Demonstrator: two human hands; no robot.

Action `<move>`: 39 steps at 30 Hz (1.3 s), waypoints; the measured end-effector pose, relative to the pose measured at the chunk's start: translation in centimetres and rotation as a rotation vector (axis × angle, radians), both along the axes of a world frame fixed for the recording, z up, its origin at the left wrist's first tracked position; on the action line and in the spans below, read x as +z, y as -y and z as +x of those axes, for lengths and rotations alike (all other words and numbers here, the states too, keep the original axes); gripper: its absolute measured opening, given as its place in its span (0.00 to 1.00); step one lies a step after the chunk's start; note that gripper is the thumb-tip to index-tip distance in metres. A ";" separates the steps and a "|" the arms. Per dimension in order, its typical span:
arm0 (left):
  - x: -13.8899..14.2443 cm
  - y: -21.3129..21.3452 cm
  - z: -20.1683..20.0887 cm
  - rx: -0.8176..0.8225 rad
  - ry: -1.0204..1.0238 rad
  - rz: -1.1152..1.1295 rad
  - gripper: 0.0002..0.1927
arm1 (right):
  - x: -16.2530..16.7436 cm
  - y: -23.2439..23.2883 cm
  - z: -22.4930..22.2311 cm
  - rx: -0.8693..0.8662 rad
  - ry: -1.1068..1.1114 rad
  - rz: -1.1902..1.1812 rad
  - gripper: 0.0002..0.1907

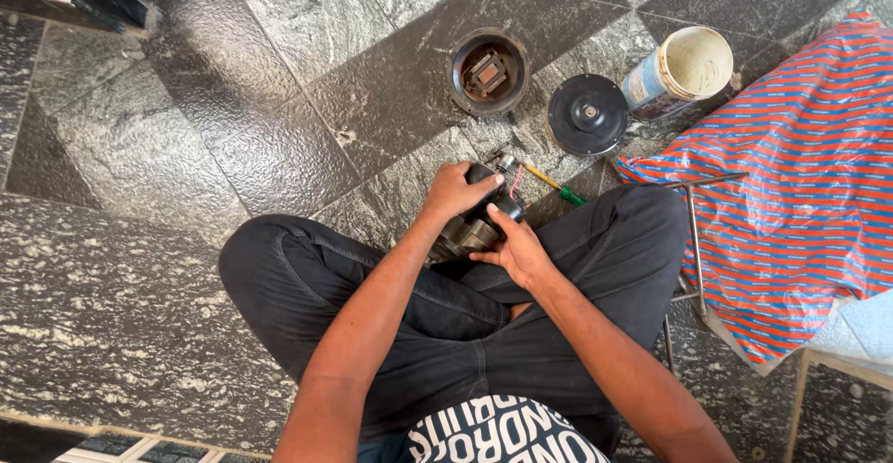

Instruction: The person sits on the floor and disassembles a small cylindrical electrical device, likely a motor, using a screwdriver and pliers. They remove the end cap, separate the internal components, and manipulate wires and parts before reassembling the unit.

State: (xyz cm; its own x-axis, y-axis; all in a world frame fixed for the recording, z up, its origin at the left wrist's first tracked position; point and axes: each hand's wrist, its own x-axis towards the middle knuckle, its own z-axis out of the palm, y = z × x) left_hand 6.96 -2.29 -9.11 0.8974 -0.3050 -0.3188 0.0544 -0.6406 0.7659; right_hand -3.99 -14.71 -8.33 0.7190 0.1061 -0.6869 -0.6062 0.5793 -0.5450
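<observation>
I sit cross-legged on a dark stone floor. My left hand (453, 191) grips the top of a small black and metal motor part (486, 212) held between my knees. Against the near side of the same part lies my right hand (517, 250), fingers spread along its grey metal body. A short shaft and thin red wires stick out of the part's far end. Much of the part is hidden under both hands.
On the floor ahead stand a round black housing (489, 72) with a coil inside, a flat black round cover (587, 114) and a tipped white can (678, 73). A yellow-green screwdriver (555, 184) lies by my knee. A red-striped cloth (800, 175) covers a metal frame at right.
</observation>
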 end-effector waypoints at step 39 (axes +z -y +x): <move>2.0 -3.6 -0.5 -0.272 0.377 0.196 0.35 | 2.2 19.8 -13.9 -0.416 0.211 -1.259 0.04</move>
